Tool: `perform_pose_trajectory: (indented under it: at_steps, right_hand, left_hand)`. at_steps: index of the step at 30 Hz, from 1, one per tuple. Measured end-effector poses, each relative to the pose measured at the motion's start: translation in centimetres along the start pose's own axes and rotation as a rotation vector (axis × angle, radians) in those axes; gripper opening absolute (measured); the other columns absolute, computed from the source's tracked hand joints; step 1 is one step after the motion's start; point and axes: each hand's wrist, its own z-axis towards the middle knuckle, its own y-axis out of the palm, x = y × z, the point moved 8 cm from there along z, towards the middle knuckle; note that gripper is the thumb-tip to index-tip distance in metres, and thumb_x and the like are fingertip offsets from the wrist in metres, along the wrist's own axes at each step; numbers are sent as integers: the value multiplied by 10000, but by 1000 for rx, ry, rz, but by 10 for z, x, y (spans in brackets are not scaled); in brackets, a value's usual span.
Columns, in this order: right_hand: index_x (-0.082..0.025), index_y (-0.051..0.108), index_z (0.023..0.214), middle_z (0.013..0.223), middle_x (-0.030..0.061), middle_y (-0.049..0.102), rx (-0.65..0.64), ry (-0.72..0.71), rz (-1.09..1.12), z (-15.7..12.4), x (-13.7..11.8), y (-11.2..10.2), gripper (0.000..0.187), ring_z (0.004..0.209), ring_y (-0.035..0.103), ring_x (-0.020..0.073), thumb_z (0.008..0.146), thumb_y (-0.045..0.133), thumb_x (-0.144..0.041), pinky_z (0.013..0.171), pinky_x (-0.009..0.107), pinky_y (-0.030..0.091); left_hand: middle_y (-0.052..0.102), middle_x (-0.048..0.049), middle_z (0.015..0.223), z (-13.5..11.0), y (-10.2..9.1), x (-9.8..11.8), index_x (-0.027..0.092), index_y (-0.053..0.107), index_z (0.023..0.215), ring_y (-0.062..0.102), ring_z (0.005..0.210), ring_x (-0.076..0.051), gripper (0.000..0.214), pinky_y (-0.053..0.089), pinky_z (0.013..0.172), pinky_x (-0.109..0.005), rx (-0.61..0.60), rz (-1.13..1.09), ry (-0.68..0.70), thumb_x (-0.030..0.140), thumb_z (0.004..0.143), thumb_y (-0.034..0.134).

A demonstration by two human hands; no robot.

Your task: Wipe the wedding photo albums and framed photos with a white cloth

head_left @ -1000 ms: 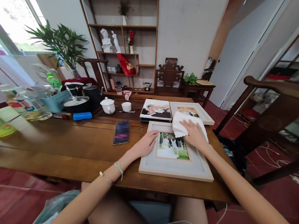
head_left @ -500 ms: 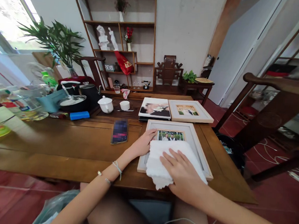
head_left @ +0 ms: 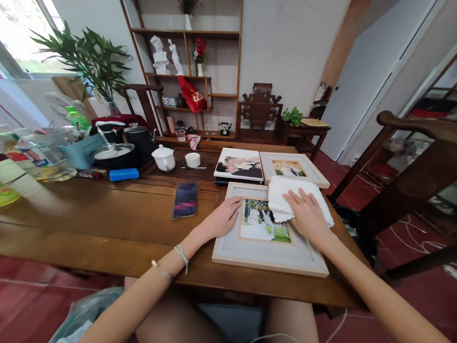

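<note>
A light wooden picture frame [head_left: 270, 264] lies flat near the table's front edge, with a photo of two people in its middle. My left hand [head_left: 224, 218] grips the frame's left side, its fingers reaching over the border. Under my right hand [head_left: 307, 210] is a folded white cloth [head_left: 285, 192], pressed on the frame's upper right part. The fingers of that hand lie spread over the cloth. The cloth covers the frame's upper right corner and the photo's upper right edge.
Behind lie a second framed picture [head_left: 316, 174] and a white-edged photo panel [head_left: 239, 162]. A phone [head_left: 185, 200] is left of my left hand. Further left are a blue block [head_left: 124, 174], a lidded white cup [head_left: 163, 159], a pan [head_left: 113, 156] and bottles. A wooden chair [head_left: 404, 171] stands right.
My right hand has slid the white cloth up and to the right across the frame, uncovering the photo and the frame's lower part. My left hand stays at the left side.
</note>
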Motion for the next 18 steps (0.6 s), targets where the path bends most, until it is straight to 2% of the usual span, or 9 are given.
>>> perform_pose_trajectory:
  at_steps: [3, 6, 9, 12, 15, 18]
  right_hand:
    - [-103, 563, 1255, 1352, 166, 561, -44, -21, -49, -9, -13, -5, 552, 1298, 426, 371, 706, 521, -63, 1068, 491, 329]
    - [-115, 604, 1180, 1254, 177, 617, -107, -58, -25, -29, -44, -18, 491, 1217, 489, 378, 694, 546, -78, 995, 470, 399]
    - [-98, 611, 1164, 1213, 214, 627, -162, -110, 33, -54, -79, -34, 499, 1125, 545, 385, 666, 577, -100, 895, 481, 460]
    - [-115, 596, 1209, 1219, 202, 632, -175, -161, 94, -73, -107, -46, 560, 1076, 578, 361, 650, 586, -128, 844, 460, 492]
    - [-151, 570, 1268, 1270, 179, 615, -161, -224, 175, -80, -127, -50, 632, 1135, 553, 362, 637, 606, -165, 903, 477, 478]
    - [-135, 501, 1353, 1387, 195, 522, -153, -262, 250, -77, -134, -45, 741, 1264, 454, 386, 623, 621, -173, 1050, 545, 362]
  left_hand:
    - [495, -166, 1411, 1, 0, 0, 108, 526, 1295, 451, 1330, -257, 389, 354, 1143, -457, -5, 1, -16, 220, 953, 380]
    - [494, -178, 1408, 1, 1, 1, 87, 526, 1297, 446, 1332, -265, 399, 349, 1145, -457, 1, 5, -32, 213, 951, 371]
    - [497, -169, 1408, 1, 1, 2, 103, 524, 1303, 452, 1326, -263, 398, 355, 1140, -467, 20, 0, -30, 214, 952, 374]
    - [499, -160, 1408, 1, 2, 1, 116, 520, 1315, 448, 1329, -259, 403, 350, 1142, -468, 24, -7, -28, 203, 944, 388]
    - [484, -174, 1417, 1, 2, -1, 112, 516, 1323, 442, 1334, -271, 414, 360, 1134, -482, 23, -36, -15, 195, 932, 405]
    - [458, -178, 1437, 0, 3, -2, 117, 501, 1338, 431, 1343, -278, 442, 369, 1128, -478, 10, -54, 12, 178, 904, 450]
